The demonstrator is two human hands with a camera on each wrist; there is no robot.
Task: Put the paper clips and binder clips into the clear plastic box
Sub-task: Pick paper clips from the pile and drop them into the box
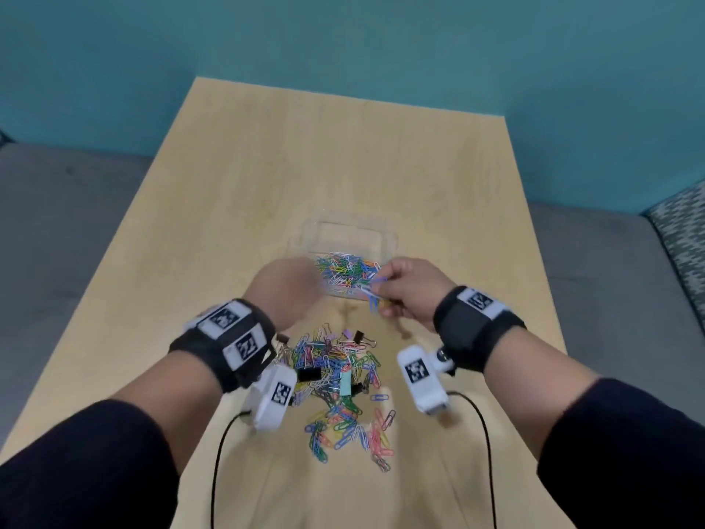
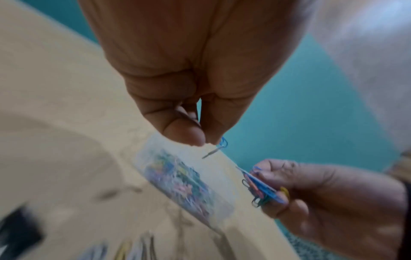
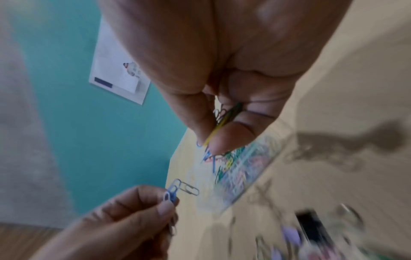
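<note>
The clear plastic box (image 1: 375, 238) stands mid-table, partly filled with coloured paper clips (image 1: 345, 271). A loose pile of paper clips (image 1: 335, 379) and binder clips (image 1: 309, 374) lies nearer me. Both hands hover at the box's near edge. My left hand (image 2: 204, 140) pinches a blue and a silver paper clip (image 2: 221, 145) between thumb and fingers. My right hand (image 3: 211, 140) grips a small bunch of paper clips (image 3: 225, 117), with blue ones sticking out towards the box (image 3: 242, 168). In the head view the left hand (image 1: 293, 288) is blurred and the right hand (image 1: 400, 290) is beside it.
The wooden table (image 1: 267, 185) has bare surface beyond and beside the box. A teal wall (image 1: 343, 40) rises behind it, with grey seating (image 1: 57, 231) on both sides. Black cables (image 1: 217, 471) trail from the wrist cameras over the near edge.
</note>
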